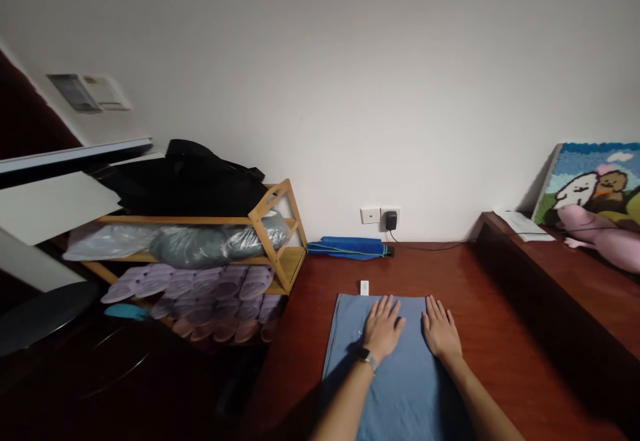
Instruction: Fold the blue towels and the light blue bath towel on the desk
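A folded blue cloth (405,388) lies flat on the reddish-brown wooden table (300,348), with a white tag (365,288) sticking out past its far edge. My left hand (384,328) rests palm down on the cloth near that edge, fingers stretched out, a watch on the wrist. Over the cloth's right edge lies my right hand (442,328), also flat with its fingers extended. Neither hand grips anything. The near end of the cloth runs out of the bottom of the view.
A folded blue umbrella (347,248) lies against the wall beside a plugged-in black adapter (391,220). Left stands a wooden rack (280,261) with purple slippers (255,281) and a black bag (185,181). On the raised right ledge are a pink plush toy (600,234) and a picture (600,168).
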Available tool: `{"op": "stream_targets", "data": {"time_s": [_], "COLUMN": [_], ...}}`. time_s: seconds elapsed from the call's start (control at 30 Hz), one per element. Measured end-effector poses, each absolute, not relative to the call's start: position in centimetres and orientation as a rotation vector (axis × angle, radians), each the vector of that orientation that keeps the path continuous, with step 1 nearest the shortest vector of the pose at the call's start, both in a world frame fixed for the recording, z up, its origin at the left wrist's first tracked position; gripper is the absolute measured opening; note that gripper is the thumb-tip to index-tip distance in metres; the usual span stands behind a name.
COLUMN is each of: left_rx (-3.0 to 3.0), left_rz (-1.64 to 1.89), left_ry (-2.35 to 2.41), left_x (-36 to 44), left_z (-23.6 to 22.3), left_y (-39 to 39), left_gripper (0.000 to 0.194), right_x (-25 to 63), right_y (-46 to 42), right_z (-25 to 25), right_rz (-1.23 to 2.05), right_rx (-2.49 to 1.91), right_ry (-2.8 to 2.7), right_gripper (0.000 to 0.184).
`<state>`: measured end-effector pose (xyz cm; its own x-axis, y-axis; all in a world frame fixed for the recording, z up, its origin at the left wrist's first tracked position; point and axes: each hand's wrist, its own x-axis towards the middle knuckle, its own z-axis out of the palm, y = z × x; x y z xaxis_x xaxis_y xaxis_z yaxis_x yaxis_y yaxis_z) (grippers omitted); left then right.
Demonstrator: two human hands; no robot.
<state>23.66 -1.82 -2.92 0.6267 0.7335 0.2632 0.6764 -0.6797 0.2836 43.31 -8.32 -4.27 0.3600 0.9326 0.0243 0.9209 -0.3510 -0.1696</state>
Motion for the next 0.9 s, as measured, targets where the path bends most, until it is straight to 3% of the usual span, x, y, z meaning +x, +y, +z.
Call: {"op": "stream_targets", "data": {"time_s": [0.27, 0.77, 0.9], "left_rx": [2.585, 2.575, 2.635], "left_rz": [0.427, 0.401, 0.611], "left_ry": [1.6, 1.655, 1.648], "left_x": [11.2, 10.8, 14.2], "left_z": [-2.9, -2.5, -1.9], "left_y": [2.4, 2.4, 0.4], "left_gripper": [0.056, 0.065, 0.061], "right_x": [42.9, 43.6, 43.6], "right_y": [-8.3, -8.3, -8.4], "right_z": [-3.9, -3.9, -4.4], "right_rz": [0.11, 0.18, 0.18], "right_rx": [-2.497, -2.343, -2.332], "right_ry": [-1.685, -1.771, -1.753], "right_gripper": [0.069, 0.067, 0.068]}}
